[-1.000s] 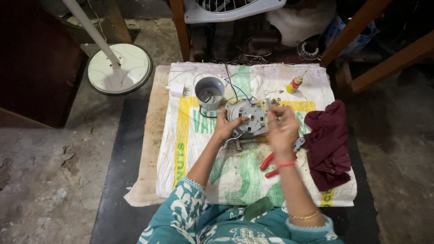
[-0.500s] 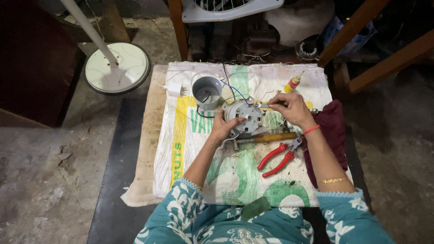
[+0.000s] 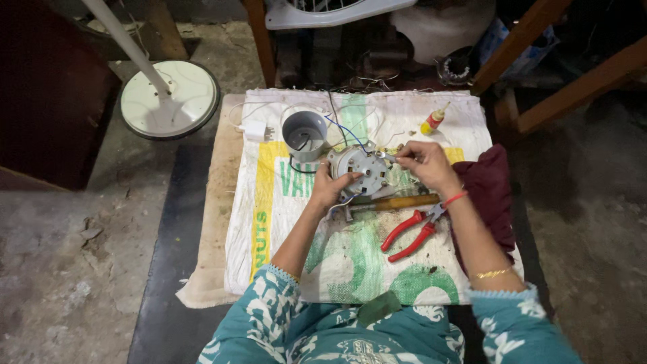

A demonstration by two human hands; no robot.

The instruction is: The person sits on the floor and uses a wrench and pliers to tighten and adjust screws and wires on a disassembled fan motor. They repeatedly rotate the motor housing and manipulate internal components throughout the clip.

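Observation:
A round grey metal motor [image 3: 360,168] with blue and black wires lies on a printed white sack [image 3: 344,269]. My left hand [image 3: 328,187] grips its left rim and steadies it. At the motor's right edge my right hand [image 3: 424,162] pinches a small metal part between fingers and thumb. A wooden-handled hammer [image 3: 397,202] lies just below the motor, and red-handled pliers [image 3: 411,232] lie beside my right forearm.
A grey cup-shaped cover [image 3: 304,133] and a white plug [image 3: 255,131] sit at the sack's upper left. A small yellow bottle [image 3: 433,121] lies at upper right, a maroon cloth [image 3: 488,192] on the right. A white fan base [image 3: 170,100] stands on the floor at left.
My right hand moved up and right from above the pliers to the motor's right edge. The hammer and pliers, covered before, now show. The view shifted slightly.

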